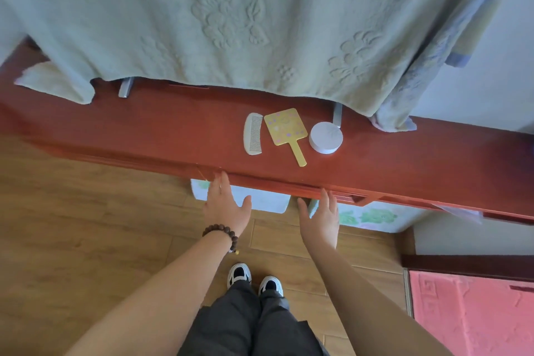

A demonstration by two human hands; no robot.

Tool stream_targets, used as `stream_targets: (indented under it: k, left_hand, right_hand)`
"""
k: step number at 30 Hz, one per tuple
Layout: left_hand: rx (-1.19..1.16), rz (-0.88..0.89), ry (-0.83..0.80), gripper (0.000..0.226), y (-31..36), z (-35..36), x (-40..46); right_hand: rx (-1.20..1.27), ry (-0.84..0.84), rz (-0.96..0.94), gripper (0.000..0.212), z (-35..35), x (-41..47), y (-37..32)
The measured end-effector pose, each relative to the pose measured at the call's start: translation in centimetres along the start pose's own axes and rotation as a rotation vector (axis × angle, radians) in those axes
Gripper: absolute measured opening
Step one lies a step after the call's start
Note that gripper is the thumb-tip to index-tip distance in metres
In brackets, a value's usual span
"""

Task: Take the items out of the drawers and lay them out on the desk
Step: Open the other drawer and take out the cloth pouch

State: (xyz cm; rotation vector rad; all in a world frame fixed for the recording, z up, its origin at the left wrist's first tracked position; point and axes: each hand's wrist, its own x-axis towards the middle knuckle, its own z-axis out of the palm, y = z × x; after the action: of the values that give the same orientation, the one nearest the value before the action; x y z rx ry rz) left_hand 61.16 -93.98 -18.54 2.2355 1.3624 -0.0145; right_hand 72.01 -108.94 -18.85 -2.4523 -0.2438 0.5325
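Now both hands, left hand (226, 205) and right hand (320, 215), spread empty, fingertips at drawer (274, 180) front under desk (144, 124) edge.

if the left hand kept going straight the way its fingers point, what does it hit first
Most likely the desk's front edge: the left hand is open, fingertips already at or touching it. Depth is unclear. The comb lies farther on, on top.

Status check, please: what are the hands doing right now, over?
Left hand, right hand open, empty, at desk front edge. Comb, mirror, round box laid out. Nothing blocking.
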Motion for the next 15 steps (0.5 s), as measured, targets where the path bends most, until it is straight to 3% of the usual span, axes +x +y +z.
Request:
stream_targets:
  k: [4, 10, 15]
  left_hand:
    - [0.145, 0.101, 0.029, 0.067, -2.8, -3.8, -1.7]
    - [0.268, 0.082, 0.049, 0.062, -8.0, -8.2, -2.3]
    - [0.270, 0.040, 0.050, 0.062, -12.6, -10.6, -0.3]
  right_hand:
    - [-0.110, -0.098, -0.167, 0.058, 1.2, -2.1, -2.0]
    - [-0.291, -0.204, -0.470, 0.055, 4.4, -5.1, -6.4]
    - [-0.364, -0.274, -0.561, 0.052, 8.8, -7.3, -10.7]
